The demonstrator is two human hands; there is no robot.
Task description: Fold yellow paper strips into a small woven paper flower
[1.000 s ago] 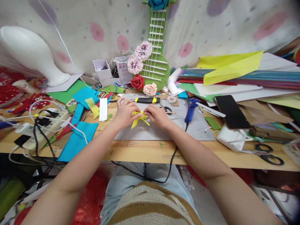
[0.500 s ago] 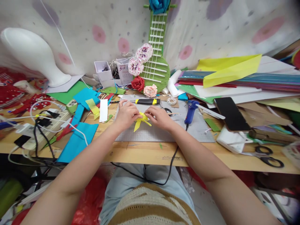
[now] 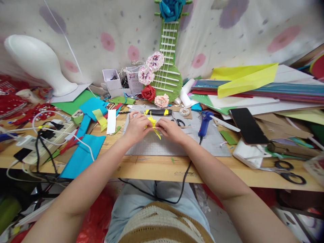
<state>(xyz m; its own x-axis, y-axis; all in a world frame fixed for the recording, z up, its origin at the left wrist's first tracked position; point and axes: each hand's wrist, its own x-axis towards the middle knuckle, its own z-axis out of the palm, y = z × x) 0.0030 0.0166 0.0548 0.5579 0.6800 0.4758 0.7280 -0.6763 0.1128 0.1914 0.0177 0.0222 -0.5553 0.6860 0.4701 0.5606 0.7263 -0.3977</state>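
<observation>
Both of my hands meet over a grey cutting mat [image 3: 167,145] at the middle of the wooden table. My left hand [image 3: 136,126] and my right hand [image 3: 170,129] each pinch a small yellow paper piece [image 3: 152,122] with pointed strips sticking out above and below the fingers. The paper is held between the fingertips, just above the mat. A black and yellow utility knife [image 3: 157,112] lies just behind my hands. A blue glue gun [image 3: 204,122] rests on the mat to the right of my right hand.
A green paper guitar [image 3: 168,72] with paper flowers leans on the back wall. Blue paper sheets [image 3: 82,153], a power strip with cables [image 3: 37,141], a black phone [image 3: 246,125], scissors [image 3: 288,170] and stacked coloured paper [image 3: 253,86] crowd the table.
The yellow piece has been turned between my fingers: its strips now point up behind my hands instead of down toward me. Both hands shifted slightly away from me.
</observation>
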